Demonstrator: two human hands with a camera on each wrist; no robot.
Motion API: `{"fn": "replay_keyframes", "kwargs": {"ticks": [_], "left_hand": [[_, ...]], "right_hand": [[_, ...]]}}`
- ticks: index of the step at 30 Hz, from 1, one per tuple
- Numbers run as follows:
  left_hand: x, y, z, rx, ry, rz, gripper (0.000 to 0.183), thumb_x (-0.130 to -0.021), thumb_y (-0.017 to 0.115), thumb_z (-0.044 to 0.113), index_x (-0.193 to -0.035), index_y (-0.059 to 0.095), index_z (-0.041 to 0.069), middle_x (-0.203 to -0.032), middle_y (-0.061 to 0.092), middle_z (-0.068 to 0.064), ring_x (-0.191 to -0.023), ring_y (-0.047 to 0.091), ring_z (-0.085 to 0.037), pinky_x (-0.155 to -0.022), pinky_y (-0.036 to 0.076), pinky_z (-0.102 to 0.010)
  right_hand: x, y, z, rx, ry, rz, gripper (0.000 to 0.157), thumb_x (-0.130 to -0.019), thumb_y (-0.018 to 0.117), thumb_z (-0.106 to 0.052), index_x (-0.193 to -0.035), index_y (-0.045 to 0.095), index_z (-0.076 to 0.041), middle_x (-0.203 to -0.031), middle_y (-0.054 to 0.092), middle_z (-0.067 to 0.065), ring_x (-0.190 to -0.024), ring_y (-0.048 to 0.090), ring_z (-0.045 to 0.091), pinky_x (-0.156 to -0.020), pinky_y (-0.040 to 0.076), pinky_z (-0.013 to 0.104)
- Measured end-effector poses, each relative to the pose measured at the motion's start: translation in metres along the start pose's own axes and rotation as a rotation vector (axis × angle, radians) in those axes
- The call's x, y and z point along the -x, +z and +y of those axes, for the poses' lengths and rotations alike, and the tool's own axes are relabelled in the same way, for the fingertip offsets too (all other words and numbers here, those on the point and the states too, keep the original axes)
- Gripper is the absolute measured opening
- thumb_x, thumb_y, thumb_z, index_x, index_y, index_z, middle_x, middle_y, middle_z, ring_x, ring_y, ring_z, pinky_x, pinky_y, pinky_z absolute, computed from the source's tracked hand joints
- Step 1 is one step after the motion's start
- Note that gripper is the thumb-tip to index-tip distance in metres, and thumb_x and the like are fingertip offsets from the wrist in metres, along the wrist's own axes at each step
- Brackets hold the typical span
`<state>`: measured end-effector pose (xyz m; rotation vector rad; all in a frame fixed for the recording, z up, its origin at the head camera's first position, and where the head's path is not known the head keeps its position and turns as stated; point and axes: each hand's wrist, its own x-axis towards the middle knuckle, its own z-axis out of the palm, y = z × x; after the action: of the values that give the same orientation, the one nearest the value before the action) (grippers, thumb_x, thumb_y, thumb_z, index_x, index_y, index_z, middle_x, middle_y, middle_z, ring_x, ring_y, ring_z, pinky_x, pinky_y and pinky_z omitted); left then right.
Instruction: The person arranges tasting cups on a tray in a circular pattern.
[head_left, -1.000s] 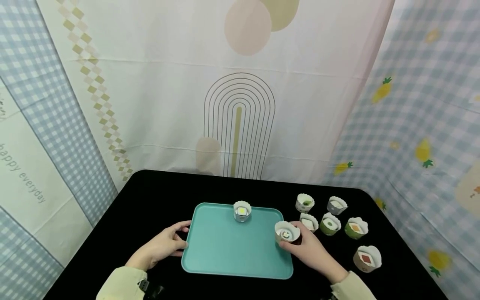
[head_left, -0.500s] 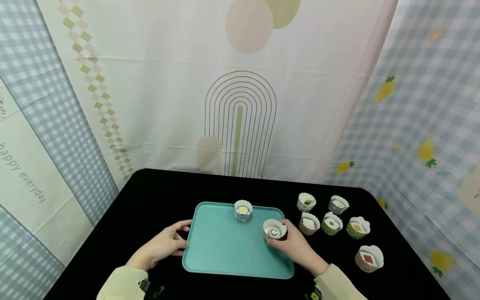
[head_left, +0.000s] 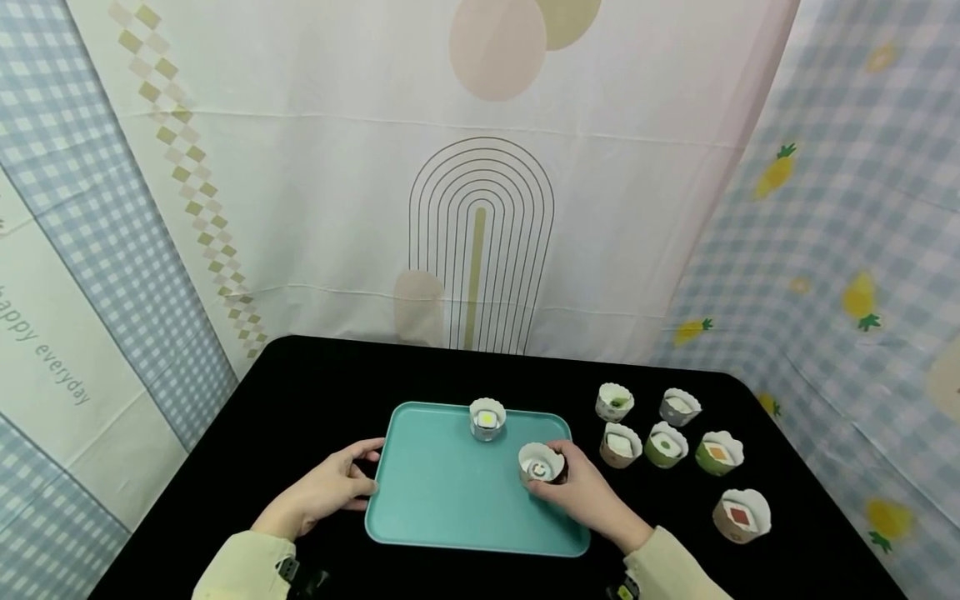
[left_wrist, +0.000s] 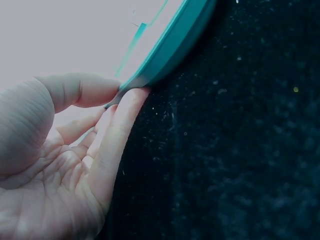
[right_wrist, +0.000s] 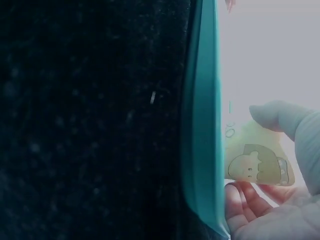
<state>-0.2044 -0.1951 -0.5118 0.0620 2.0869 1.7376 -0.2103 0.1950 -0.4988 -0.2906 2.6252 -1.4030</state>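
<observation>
My left hand (head_left: pixel 324 483) pinches the left edge of a teal tray (head_left: pixel 442 504). In the left wrist view its thumb lies over the rim (left_wrist: pixel 165 52) and a finger sits against the outside. Over the tray's right part, my right hand (head_left: pixel 592 498) grips a scalloped paper baking cup (head_left: pixel 534 460) between thumb and fingers. White contents with a ring-like mark show inside; a printed cartoon covers the cup's side (right_wrist: pixel 257 165). Whether its base touches the tray is hidden. Another paper cup (head_left: pixel 487 421), with a yellow-marked white piece, stands at the tray's back edge.
Several more paper cups with differing contents stand right of the tray on the black table (head_left: pixel 322 375), among them a green one (head_left: pixel 666 446) and one with a red square (head_left: pixel 741 517). Patterned curtains (head_left: pixel 337 208) hang behind the table and along both sides.
My right hand has carried its paper cup leftward from the tray's right edge to further over the tray. The left hand stays on the tray's left edge.
</observation>
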Motion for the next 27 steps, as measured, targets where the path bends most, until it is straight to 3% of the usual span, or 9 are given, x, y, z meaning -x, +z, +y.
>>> {"fn": "replay_keyframes", "kwargs": {"ticks": [8, 17, 27], "left_hand": [[0.001, 0.000, 0.000, -0.003, -0.002, -0.001, 0.068, -0.087, 0.065, 0.004, -0.149, 0.036, 0.010, -0.133, 0.037, -0.016, -0.091, 0.055, -0.029, -0.076, 0.056, -0.043], [0.001, 0.000, 0.000, -0.009, 0.002, 0.003, 0.068, -0.087, 0.065, 0.003, -0.149, 0.036, 0.010, -0.133, 0.038, -0.017, -0.091, 0.055, -0.029, -0.076, 0.056, -0.043], [0.000, 0.001, 0.000, -0.016, 0.006, 0.018, 0.068, -0.087, 0.065, 0.003, -0.148, 0.037, 0.009, -0.133, 0.038, -0.016, -0.091, 0.055, -0.029, -0.075, 0.056, -0.042]], "right_hand": [[-0.003, 0.003, -0.003, 0.016, 0.022, 0.046, 0.058, -0.083, 0.078, -0.032, -0.128, 0.051, -0.009, -0.108, 0.055, 0.008, -0.080, 0.050, 0.020, -0.063, 0.045, 0.032], [-0.019, 0.012, -0.007, -0.011, 0.065, 0.112, 0.055, -0.085, 0.076, -0.030, -0.130, 0.051, -0.009, -0.107, 0.053, 0.007, -0.085, 0.047, 0.020, -0.068, 0.042, 0.034], [-0.032, 0.015, -0.009, 0.027, 0.049, 0.140, 0.053, -0.089, 0.072, -0.027, -0.133, 0.049, -0.008, -0.112, 0.055, 0.008, -0.087, 0.053, 0.017, -0.069, 0.046, 0.034]]}}
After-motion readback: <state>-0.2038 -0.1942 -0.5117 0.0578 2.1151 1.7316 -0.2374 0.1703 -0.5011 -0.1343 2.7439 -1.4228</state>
